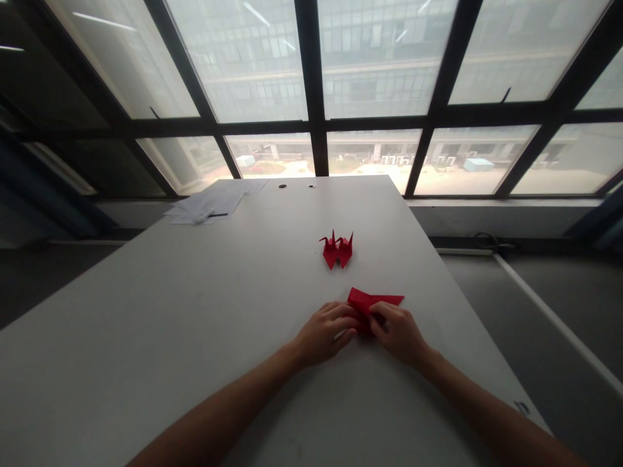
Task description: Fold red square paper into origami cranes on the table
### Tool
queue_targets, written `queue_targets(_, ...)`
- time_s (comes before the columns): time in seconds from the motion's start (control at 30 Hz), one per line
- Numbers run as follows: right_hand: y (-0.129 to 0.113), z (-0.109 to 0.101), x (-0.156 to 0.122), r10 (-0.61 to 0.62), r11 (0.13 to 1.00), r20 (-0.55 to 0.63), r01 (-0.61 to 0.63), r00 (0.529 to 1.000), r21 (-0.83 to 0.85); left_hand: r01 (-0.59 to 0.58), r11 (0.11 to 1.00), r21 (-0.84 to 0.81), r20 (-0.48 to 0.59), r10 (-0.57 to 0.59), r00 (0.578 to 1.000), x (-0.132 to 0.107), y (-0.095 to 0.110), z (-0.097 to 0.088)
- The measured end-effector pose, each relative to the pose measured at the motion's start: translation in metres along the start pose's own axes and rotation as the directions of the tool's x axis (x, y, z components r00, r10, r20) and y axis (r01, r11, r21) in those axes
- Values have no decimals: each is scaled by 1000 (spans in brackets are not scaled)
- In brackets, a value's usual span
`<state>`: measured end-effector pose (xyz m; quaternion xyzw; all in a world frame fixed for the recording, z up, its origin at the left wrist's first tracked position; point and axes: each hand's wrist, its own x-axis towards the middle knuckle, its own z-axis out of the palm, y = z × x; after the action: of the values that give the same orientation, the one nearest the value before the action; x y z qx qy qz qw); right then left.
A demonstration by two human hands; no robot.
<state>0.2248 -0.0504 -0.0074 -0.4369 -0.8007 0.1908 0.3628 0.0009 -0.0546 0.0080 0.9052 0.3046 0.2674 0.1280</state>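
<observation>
Left hand [325, 332] and right hand [398, 332] pinch the red paper [377, 300] toward the surface's [195, 311] right edge; firm, even fingertip pressure should keep its crease sharp.

left hand [325, 332] and right hand [398, 332] bare (forearms too, apparently)

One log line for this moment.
left hand, right hand: holding red folded paper | red paper crane: beyond, untouched

There are two small folded red paper figures [331, 253], one partly folded red paper [377, 300], one pile of white sheets [207, 206], one white table [195, 311] and two round holes [282, 186] in it.
</observation>
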Motion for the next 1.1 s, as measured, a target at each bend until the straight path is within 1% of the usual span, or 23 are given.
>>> queue_targets(0.07,-1,-1,0,6,998,-40,-3,999,60,-24,1000,-13,67,24,997,0,-1,2)
queue_targets(0.13,-1,-2,1,-6,993,-57,13,998,114,-3,1000,-14,106,4,994,0,-3,4)
queue_targets(0.2,1,-6,3,-33,993,-49,38,998,115,35,999,-10,120,-34,992,-2,-5,6)
queue_targets(0.3,8,-14,6,-64,998,-5,64,998,11,81,996,21,113,-83,990,-4,-5,6)
queue_targets(0.4,17,-20,8,-90,993,79,96,993,-72,108,992,58,103,-114,988,-3,-4,4)
queue_targets(0.5,20,-21,9,-131,987,166,144,977,-72,132,989,73,78,-137,987,-2,-4,0)
queue_targets(0.6,18,-19,9,-172,981,242,188,955,-45,136,985,106,64,-143,988,-2,-4,-2)
queue_targets(0.73,17,-15,9,-176,982,248,187,953,-21,106,979,176,102,-125,987,-2,-2,-4)
queue_targets(0.87,18,-15,8,-195,979,229,203,954,-10,55,985,166,109,-74,991,-1,0,-6)
queue_targets(0.93,18,-15,8,-200,977,228,211,953,-26,75,990,122,70,-84,994,-1,-1,-6)
queue_targets(1.0,17,-16,8,-198,976,229,213,953,-42,161,985,68,-36,-159,987,-1,-6,-5)
queue_targets(1.07,17,-16,8,-201,974,229,218,952,-53,251,968,20,-167,-244,955,-1,-11,-4)
queue_targets(1.1,17,-15,8,-204,973,227,223,952,-58,276,961,5,-219,-268,938,-1,-14,-4)
